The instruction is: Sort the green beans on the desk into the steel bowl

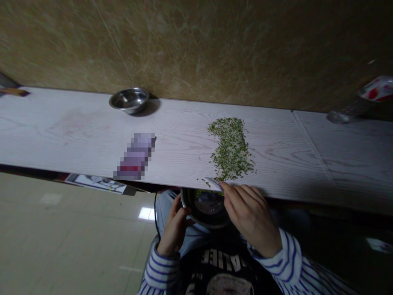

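A spread of small green grains (231,148) lies on the pale wooden table (76,131). My left hand (174,226) grips the rim of a steel bowl (205,207) held just below the table's near edge. My right hand (249,214) pinches a small white card (214,183) at the table edge, right above the bowl and at the foot of the grains. A few grains show inside the bowl's far rim.
A second steel bowl (129,99) stands at the back near the marbled wall. A blurred-out object (135,156) lies left of the grains. A red-and-white packet (377,88) and a clear item (337,117) sit far right. Tiled floor (61,237) is below left.
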Action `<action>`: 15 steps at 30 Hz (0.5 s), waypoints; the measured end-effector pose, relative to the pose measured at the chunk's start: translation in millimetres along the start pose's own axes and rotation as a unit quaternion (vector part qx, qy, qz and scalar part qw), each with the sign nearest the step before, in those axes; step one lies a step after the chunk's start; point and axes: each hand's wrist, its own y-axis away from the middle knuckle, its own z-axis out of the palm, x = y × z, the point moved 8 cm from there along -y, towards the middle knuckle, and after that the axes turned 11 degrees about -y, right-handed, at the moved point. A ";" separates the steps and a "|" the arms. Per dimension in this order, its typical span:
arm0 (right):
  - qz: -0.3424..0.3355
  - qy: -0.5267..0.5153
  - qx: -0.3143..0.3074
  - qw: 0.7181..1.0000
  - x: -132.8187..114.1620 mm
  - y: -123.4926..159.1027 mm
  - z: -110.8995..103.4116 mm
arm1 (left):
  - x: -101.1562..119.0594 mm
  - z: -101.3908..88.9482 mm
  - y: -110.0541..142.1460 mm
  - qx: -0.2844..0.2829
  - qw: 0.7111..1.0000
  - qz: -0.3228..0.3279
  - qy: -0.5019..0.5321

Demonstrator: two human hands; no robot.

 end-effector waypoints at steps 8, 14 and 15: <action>0.000 -0.010 0.005 1.000 -5.8 -13.9 5.4 | -4.3 -22.4 0.3 -0.014 1.000 0.010 0.003; -0.022 -0.025 -0.005 0.999 -18.0 -17.9 12.0 | -4.2 -45.5 -1.1 -0.001 0.999 0.036 0.012; -0.022 -0.024 -0.005 0.999 -18.1 -18.4 12.2 | -3.9 -47.4 -1.2 -0.009 0.999 0.041 0.014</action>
